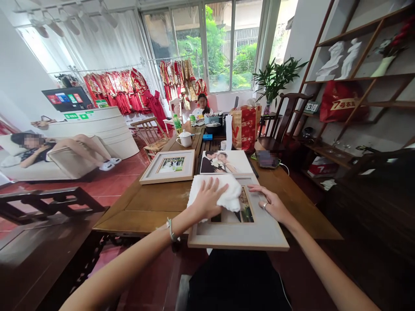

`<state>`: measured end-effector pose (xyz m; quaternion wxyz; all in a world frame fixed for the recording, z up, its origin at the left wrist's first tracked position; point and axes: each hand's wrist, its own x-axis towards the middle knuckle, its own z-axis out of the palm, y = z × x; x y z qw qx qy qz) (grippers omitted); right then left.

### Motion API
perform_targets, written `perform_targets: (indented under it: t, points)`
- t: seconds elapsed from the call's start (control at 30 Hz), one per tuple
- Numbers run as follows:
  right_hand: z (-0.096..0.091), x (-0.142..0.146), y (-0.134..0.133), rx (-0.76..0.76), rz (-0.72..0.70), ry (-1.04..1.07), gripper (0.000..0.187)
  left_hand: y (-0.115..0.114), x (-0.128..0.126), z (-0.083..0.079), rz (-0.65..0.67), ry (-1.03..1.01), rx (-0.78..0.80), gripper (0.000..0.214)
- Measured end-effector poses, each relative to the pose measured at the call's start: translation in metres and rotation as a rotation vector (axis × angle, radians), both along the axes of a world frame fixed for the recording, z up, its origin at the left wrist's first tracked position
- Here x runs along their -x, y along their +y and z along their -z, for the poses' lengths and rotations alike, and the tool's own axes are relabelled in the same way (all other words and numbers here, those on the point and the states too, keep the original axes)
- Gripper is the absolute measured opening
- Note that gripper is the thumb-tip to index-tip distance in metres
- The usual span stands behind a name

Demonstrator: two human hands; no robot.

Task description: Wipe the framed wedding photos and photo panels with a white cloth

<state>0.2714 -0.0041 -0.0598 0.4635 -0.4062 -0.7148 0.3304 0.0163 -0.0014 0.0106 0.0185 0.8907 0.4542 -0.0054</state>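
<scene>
A picture frame point(238, 238) with a pale wooden rim and a wide light mat lies face up before me, its near edge jutting over the table's edge. My left hand point(207, 198) is spread flat on a white cloth point(231, 194), which covers the upper left of the frame and part of its photo point(247, 209). My right hand point(274, 206), fingers stretched out and a ring on one, rests on the frame's right side. Beyond the cloth lies an unframed couple portrait point(238, 163). A second framed photo point(168, 166) is to the left.
The wooden table point(129, 216) also bears a white teapot point(184, 139), a phone point(268, 159) with a cable and a red paper bag point(246, 129). A person point(202, 106) sits at the far end; another point(65, 149) reclines on a sofa at left. Wooden chairs stand around.
</scene>
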Motion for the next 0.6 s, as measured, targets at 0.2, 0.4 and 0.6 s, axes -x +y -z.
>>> perform_targets:
  t: [0.2, 0.4, 0.6]
  points:
    - [0.001, 0.000, -0.003, -0.034, 0.042, -0.097, 0.050, 0.006, -0.007, -0.002, -0.076, 0.083, -0.021, 0.079]
    - [0.007, -0.004, 0.001, -0.107, 0.035, -0.181, 0.055, -0.084, 0.002, -0.035, 0.013, 0.215, 0.291, 0.087]
    - [0.005, -0.006, 0.006, -0.170, -0.038, -0.230, 0.049, -0.107, 0.007, -0.041, 0.034, 0.151, 0.374, 0.090]
